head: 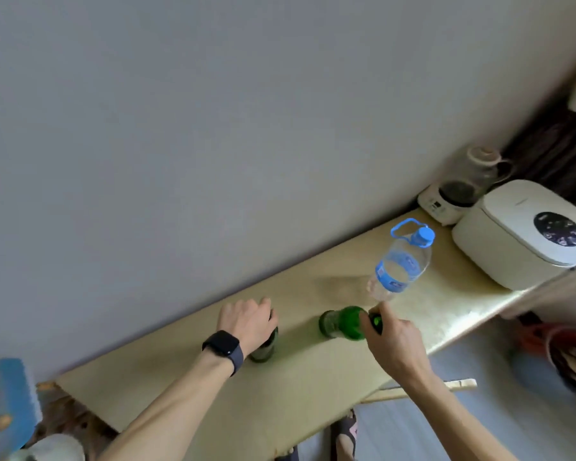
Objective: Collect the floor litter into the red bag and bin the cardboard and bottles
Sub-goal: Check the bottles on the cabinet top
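The person stood at a pale bench (213,404) set against a grey wall (180,128), with both hands on bottles. The left hand (246,322), a black watch (223,348) on its wrist, was cupped over the top of a dark green bottle (263,347), its fingers curled down round the neck. That bottle stood upright about midway along the bench, between the wall edge and the near edge.

The right hand (394,342) was clamped on the neck of a bright green bottle (341,322), thumb and fingers pinching it just below the mouth. This bottle leaned toward the hand, and its base was close to the bench top; I could not tell whether it touched. The two green bottles were near each other but apart.

Just beyond the right hand, toward the wall edge, stood a clear water bottle (398,264) with a blue cap, blue carry loop and blue label.

At the right end of the bench sat a white rice cooker (512,234), and in the corner behind it a glass kettle (463,184) on a white base.

On the floor past the right end lay a blurred red container (569,361). A sandalled foot (345,434) showed below the near edge.
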`<state>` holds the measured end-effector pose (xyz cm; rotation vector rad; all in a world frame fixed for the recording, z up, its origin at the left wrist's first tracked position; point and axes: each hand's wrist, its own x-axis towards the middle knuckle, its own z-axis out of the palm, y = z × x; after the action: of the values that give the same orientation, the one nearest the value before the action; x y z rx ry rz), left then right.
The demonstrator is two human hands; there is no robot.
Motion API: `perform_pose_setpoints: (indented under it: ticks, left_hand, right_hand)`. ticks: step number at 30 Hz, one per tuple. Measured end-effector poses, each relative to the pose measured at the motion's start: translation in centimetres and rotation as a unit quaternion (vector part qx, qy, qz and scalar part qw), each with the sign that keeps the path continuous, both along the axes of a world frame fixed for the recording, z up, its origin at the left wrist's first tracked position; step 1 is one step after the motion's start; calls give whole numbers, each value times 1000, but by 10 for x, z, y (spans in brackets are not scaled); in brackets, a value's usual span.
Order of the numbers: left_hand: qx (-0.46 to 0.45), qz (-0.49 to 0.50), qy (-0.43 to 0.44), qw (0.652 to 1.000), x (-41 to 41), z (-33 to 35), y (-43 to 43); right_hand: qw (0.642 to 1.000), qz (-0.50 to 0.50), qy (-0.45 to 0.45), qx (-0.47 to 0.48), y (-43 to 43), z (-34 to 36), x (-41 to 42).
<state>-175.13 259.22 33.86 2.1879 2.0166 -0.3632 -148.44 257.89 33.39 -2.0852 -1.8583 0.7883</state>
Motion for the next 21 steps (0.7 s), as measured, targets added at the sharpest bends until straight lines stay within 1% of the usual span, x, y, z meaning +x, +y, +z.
perform_pose_setpoints:
  ticks: [3, 7, 9, 11, 13, 17, 19, 21]
  left_hand:
    - [24, -73, -9, 997, 34, 17, 15]
    - [29, -192, -27, 981, 116, 40, 25]
    - [25, -263, -38, 964, 170, 48, 24]
    - [30, -309, -50, 949, 217, 53, 23]
    - [53, -357, -64, 930, 276, 53, 21]
    - [28, -392, -102, 914, 380, 49, 15]
    - [-2, -381, -115, 917, 432, 44, 12]
    - [-26, -367, -108, 924, 479, 36, 13]
  right_hand:
    - [997, -80, -7, -3, -35, 14, 31]
    - [982, -175, -52, 39, -87, 29, 89]
    - [971, -230, -49, 51, -114, 37, 125]
    - [959, -273, -44, 56, -133, 44, 156]
    - [937, -342, -39, 62, -159, 47, 197]
    - [907, -412, -43, 75, -193, 48, 270]
    - [896, -435, -50, 73, -205, 50, 312]
    - [889, -451, -52, 62, -218, 46, 358]
